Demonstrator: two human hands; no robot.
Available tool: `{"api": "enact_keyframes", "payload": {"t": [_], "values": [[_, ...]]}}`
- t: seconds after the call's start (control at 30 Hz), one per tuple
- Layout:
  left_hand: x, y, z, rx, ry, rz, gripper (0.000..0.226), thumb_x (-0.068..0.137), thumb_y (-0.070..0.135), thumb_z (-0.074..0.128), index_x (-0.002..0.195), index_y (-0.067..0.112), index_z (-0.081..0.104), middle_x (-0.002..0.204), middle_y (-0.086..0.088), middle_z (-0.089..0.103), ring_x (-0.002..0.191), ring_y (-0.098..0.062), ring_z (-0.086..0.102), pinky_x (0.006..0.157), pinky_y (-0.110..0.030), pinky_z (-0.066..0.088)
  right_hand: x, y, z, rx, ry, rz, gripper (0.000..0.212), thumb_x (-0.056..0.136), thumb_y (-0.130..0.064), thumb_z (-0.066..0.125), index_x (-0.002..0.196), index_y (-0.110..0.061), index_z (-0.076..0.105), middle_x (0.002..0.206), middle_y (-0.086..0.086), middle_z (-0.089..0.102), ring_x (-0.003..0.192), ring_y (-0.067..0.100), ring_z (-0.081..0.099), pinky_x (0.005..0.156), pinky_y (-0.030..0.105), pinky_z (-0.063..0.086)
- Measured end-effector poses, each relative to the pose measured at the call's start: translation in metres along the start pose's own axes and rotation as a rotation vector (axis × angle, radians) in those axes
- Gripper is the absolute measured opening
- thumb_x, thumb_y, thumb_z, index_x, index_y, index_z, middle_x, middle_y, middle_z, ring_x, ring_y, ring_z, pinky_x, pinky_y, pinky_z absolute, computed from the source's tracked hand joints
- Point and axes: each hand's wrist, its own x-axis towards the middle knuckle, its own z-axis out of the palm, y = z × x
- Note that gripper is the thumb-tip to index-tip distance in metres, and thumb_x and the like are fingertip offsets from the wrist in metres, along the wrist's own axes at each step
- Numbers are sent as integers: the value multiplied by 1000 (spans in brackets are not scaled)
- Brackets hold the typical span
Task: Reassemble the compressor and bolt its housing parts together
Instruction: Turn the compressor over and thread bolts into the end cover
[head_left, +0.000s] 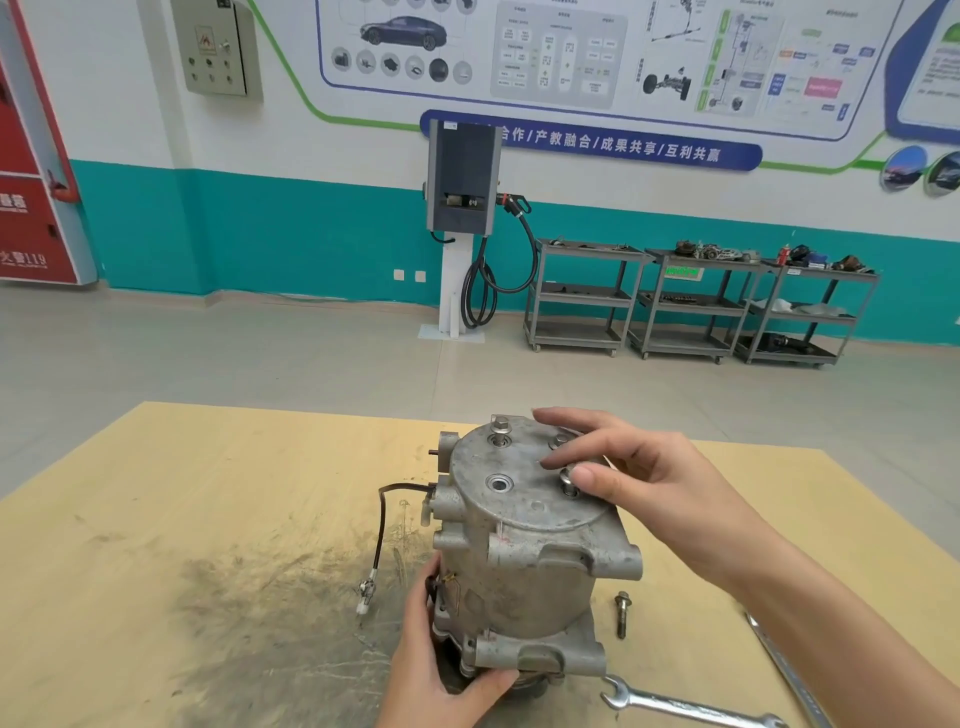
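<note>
On stained plywood bench (156, 519), grey cast-aluminium compressor (524, 561) stands upright. Left hand (441, 665) grips its base; right hand (639, 478), fingers straight, presses hex bolt (569, 480) in end cover. Risk: bolt cross-threads if tilted; one hole unfilled, spare bolt (622, 613) w/ open-end spanner (691, 707) nearby.

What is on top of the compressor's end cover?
On the cover: one raised bolt, an empty bolt hole, and the right hand, whose fingers touch a second bolt. A third shows partly; anything under the palm is hidden.
</note>
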Motion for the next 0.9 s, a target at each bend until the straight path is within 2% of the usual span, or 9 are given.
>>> {"api": "enact_keyframes", "payload": {"t": [0.1,0.2,0.3,0.43,0.5,0.6,0.7,0.8,0.9], "values": [[0,-2,0,29,3,11,118,35,60,90,133,37,28,142,11,44,122,1,52,98,-20,44,0,0,1,27,-18,11,19,80,-28,66,92,-23,79,130,-18,61,125,1,52,104,29,41],[1,-2,0,51,-2,21,119,37,59,90,135,35,28,143,8,44,125,-3,51,103,-25,42,0,2,8,111,48,13,6,73,-27,71,74,-22,73,122,-12,66,117,3,58,95,22,46],[1,-2,-1,57,-3,20,119,38,58,90,136,35,27,143,8,44,125,-3,51,104,-26,42,2,6,18,125,171,0,21,65,-30,77,65,-23,58,112,-10,70,107,5,64,92,29,50],[0,0,-1,66,-11,4,119,36,60,90,135,37,27,143,10,44,125,-2,51,108,-34,41,0,6,17,85,117,4,15,73,-35,79,82,-27,72,119,-17,66,115,-1,58,100,30,45],[0,1,-2,59,-11,-9,119,35,60,90,134,37,28,142,10,44,125,-3,51,109,-38,40,-3,7,13,70,50,-10,18,84,-33,68,99,-28,76,127,-19,62,127,-4,47,106,26,37],[0,1,-1,58,-7,-13,115,37,53,91,133,36,29,141,11,44,123,1,51,106,-30,41,-6,8,11,129,33,-6,15,88,-28,65,93,-19,77,128,-15,63,133,-4,41,107,22,32],[0,2,0,52,-1,-9,109,41,45,88,132,37,28,141,12,44,124,1,51,105,-27,41,-2,3,14,156,57,14,9,77,-26,69,76,-18,71,120,-9,68,122,-4,52,93,10,41],[-1,3,1,47,2,-11,108,42,43,87,132,37,28,140,12,44,124,0,51,106,-28,41,4,2,18,136,128,25,21,66,-28,75,66,-17,57,110,-6,72,108,-5,61,82,7,43],[-1,5,2,42,4,-11,106,41,42,87,130,38,29,138,14,45,123,2,51,105,-25,41,4,4,19,139,142,18,25,66,-30,80,67,-17,60,110,-8,72,109,-6,60,83,6,43]]}}
